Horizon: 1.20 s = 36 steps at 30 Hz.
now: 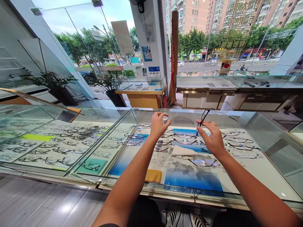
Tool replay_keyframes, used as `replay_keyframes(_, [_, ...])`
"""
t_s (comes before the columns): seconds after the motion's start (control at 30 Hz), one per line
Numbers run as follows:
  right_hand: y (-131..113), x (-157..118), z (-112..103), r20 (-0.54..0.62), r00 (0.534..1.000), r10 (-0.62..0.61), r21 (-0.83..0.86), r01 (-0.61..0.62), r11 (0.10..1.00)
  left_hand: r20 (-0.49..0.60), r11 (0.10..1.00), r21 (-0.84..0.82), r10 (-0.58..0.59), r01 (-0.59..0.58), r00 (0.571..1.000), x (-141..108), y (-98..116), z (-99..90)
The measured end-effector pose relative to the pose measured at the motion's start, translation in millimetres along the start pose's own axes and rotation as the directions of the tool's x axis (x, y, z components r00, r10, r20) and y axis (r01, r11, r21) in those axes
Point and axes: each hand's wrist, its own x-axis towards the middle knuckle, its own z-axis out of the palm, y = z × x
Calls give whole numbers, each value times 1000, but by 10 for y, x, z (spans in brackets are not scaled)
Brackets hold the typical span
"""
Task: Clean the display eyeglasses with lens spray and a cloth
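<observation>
Over the glass display counter (236, 186), my left hand (158, 126) has its fingers closed around a small white bottle (165, 119), whose lower part is visible below the fingertips. To the right, my right hand (213, 138) pinches a dark-framed pair of glasses (204, 116), held up on edge above the counter. Below and between my hands lies a folded beige cloth (183, 151). Another pair of glasses (204, 162) rests just in front of the cloth. Several rows of frames show around them, partly hidden by my right hand.
A yellow-orange flat item (153, 176) and a blue sheet (193, 179) lie toward the near edge. Left stands another glass case (54, 148) with many frames. Behind are a wooden post (174, 47), potted plants (62, 88) and further display cases (205, 83) by the windows.
</observation>
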Motion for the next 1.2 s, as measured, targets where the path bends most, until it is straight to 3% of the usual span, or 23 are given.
replay_keyframes(0.2, [-16,-11,9,13,1000,-10,0,10,1000,228,971,215,-154,104,961,-37,-47,57])
replay_keyframes(0.4, [-41,0,10,18,1000,-13,-8,13,1000,271,967,239,-152,86,950,-60,-69,97])
replay_keyframes(0.67, [-16,0,2,4,1000,0,3,0,1000,99,982,178,-81,62,992,-44,1,51])
replay_keyframes(0.8, [-32,13,-6,-4,1000,14,29,-14,999,-159,987,-140,49,-72,986,-60,167,-33])
replay_keyframes(0.87, [-60,24,-18,-3,999,42,63,-42,997,-175,915,-386,56,-121,983,-81,284,-46])
replay_keyframes(0.93, [-95,37,-30,2,997,82,111,-82,990,-85,770,-631,58,-99,995,-111,405,-30])
replay_keyframes(1.03, [-136,54,-40,18,990,138,185,-139,973,141,551,-830,53,89,989,-169,561,11])
replay_keyframes(1.1, [-149,62,-42,39,986,164,226,-168,960,323,447,-854,50,268,945,-221,644,15])
replay_keyframes(1.2, [-153,70,-46,84,981,174,270,-190,944,531,308,-822,109,479,840,-301,743,-25])
